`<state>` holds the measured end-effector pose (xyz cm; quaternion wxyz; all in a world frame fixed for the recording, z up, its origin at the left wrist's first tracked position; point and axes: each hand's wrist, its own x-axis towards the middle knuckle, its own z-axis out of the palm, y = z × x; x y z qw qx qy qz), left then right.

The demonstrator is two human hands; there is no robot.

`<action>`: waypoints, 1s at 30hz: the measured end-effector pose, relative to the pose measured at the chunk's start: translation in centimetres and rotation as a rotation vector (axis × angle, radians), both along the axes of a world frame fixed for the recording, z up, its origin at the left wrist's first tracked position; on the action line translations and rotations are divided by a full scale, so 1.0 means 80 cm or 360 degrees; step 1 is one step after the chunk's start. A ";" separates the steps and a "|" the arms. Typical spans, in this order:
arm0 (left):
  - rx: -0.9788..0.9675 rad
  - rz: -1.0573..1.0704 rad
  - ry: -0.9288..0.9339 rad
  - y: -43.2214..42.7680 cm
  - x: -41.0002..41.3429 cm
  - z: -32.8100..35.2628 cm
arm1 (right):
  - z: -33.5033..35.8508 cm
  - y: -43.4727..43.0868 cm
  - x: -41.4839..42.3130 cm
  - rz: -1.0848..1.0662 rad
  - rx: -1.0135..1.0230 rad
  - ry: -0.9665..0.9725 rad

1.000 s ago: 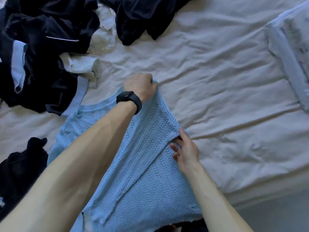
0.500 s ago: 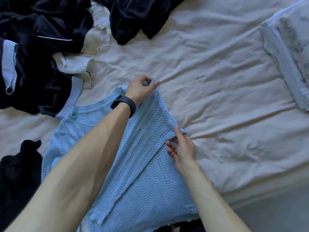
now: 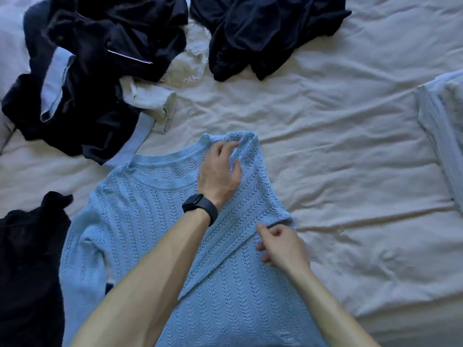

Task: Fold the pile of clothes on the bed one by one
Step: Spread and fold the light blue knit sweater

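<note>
1. A white sheet (image 3: pixel 338 151) fills most of my feed. It lies flat but rumpled, with long creases running across it from left to right.
2. The creases are heaviest on the right half, where shallow ridges fan out and a small puckered dent sits low down.
3. A black smartwatch (image 3: pixel 198 205) on a dark strap shows near the middle of my view, its screen blank and turned up toward the camera.
4. In the far left corner I see a paler, bluish-white patch (image 3: pixel 10 28); I cannot tell whether it is a pillow or more of the sheet.
</note>
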<state>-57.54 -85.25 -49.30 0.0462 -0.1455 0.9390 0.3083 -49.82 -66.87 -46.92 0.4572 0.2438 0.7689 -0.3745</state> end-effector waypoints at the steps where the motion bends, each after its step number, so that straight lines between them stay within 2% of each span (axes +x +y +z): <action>1: -0.0027 0.0060 0.0033 -0.016 0.017 0.002 | 0.007 -0.001 -0.007 0.0238 0.0049 0.0091; 3: -0.0149 0.0209 -0.0047 -0.059 0.049 0.004 | 0.018 -0.016 -0.034 0.0437 0.0066 0.0381; 6: -0.0353 0.0467 -0.0224 -0.141 0.090 -0.001 | 0.008 -0.055 -0.094 0.0483 -0.0092 0.0912; 8: -0.0471 0.0595 -0.0324 -0.198 0.102 -0.007 | -0.016 -0.089 -0.136 0.0727 -0.0070 0.1297; 9: -0.0524 0.0628 -0.0364 -0.226 0.104 -0.010 | -0.028 -0.106 -0.157 0.0910 -0.0015 0.1390; 12: -0.0605 0.0555 -0.0529 -0.289 0.099 -0.020 | -0.051 -0.148 -0.200 0.1405 0.0226 0.1292; 14: -0.0691 0.0401 -0.0602 -0.308 0.090 -0.024 | -0.062 -0.161 -0.214 0.1538 0.0366 0.1282; 16: -0.0730 0.0329 -0.0502 -0.316 0.082 -0.024 | -0.066 -0.167 -0.220 0.1415 0.0376 0.1346; 19: -0.0578 0.0626 -0.0180 -0.319 0.079 -0.026 | -0.067 -0.173 -0.226 0.1120 0.0347 0.1451; 23: -0.0580 0.0664 -0.0179 -0.304 0.087 -0.041 | -0.072 -0.172 -0.218 0.1057 0.0576 0.1474; 25: -0.0596 0.0658 0.0002 -0.279 0.105 -0.041 | -0.066 -0.169 -0.191 0.0942 0.0589 0.1606; 28: -0.0610 0.0410 0.0104 -0.212 0.165 -0.036 | -0.051 -0.155 -0.110 0.0917 0.0513 0.1869; 30: -0.0515 0.0189 0.0060 -0.152 0.216 -0.034 | -0.051 -0.140 -0.036 0.1098 0.0465 0.1867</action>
